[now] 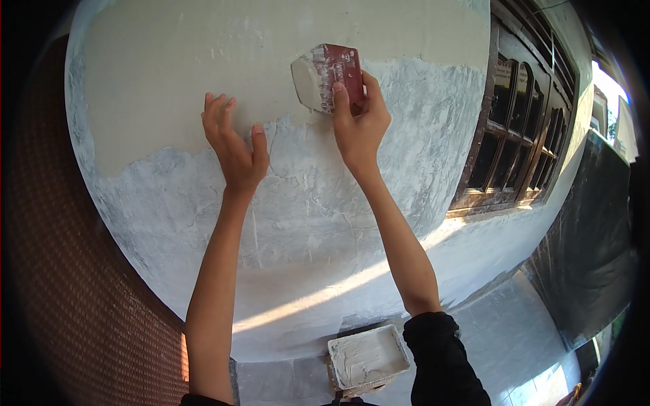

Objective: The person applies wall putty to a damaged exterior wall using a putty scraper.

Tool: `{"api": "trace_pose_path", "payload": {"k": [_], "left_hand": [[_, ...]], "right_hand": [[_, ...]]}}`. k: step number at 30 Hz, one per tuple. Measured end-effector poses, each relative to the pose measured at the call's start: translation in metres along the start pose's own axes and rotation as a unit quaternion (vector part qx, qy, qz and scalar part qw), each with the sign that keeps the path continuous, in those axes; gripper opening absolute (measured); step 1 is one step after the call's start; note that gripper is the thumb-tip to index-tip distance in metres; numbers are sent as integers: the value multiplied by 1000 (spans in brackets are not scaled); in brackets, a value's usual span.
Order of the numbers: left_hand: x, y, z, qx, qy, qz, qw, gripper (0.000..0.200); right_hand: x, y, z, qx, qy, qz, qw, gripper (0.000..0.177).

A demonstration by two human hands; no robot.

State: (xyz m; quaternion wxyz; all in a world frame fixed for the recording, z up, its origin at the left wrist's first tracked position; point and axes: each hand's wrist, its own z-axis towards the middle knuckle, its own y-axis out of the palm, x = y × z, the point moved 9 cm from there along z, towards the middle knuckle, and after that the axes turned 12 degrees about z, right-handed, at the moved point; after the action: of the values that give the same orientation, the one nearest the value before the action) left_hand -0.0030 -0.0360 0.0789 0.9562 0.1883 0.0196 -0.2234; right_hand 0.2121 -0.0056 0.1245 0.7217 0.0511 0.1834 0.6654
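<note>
My right hand point(363, 128) grips a dark red putty spreader point(344, 71), thumb across its face and fingers behind it. Pale wet filler point(310, 80) coats the spreader's left part, and the tool is held at the wall near the lower border of the smooth coat. To the left, my left hand point(237, 142) is raised in front of the wall, fingers apart and holding nothing. Smooth beige filler point(156, 74) covers the upper wall point(305, 216); below its ragged edge the surface is rough, patchy grey-white with cracks.
Below, a rectangular tray point(401, 345) of white filler rests on a support above the grey floor point(487, 338). A brown wooden window point(518, 115) is set in the wall at right, with a dark sheet point(582, 237) beyond. A woven brown panel point(74, 271) stands left.
</note>
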Motion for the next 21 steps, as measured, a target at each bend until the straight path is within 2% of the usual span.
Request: {"api": "trace_pose_path", "payload": {"k": [4, 6, 9, 11, 12, 14, 18, 20, 21], "left_hand": [[5, -1, 3, -19, 20, 24, 999, 50], [7, 2, 2, -28, 15, 27, 999, 50], [6, 2, 1, -33, 20, 35, 999, 50], [1, 0, 1, -4, 10, 3, 1000, 49], [2, 1, 1, -6, 11, 0, 1000, 49], [0, 0, 2, 0, 7, 3, 1000, 50], [3, 0, 2, -8, 5, 11, 1000, 51], [3, 2, 2, -20, 6, 11, 1000, 51], [2, 3, 2, -22, 4, 12, 1000, 51]], "right_hand": [[10, -82, 25, 131, 4, 0, 991, 31], [-3, -97, 33, 154, -7, -20, 988, 31], [-2, -48, 27, 69, -9, 96, 993, 30], [-1, -9, 8, 6, 14, 37, 999, 28], [-10, 1, 2, -5, -53, 23, 998, 28], [-5, -16, 7, 22, -20, -15, 999, 28], [6, -92, 42, 118, -10, 1, 993, 34], [6, -95, 55, 114, -10, 10, 993, 36], [9, -83, 59, 90, 10, 84, 992, 36]]}}
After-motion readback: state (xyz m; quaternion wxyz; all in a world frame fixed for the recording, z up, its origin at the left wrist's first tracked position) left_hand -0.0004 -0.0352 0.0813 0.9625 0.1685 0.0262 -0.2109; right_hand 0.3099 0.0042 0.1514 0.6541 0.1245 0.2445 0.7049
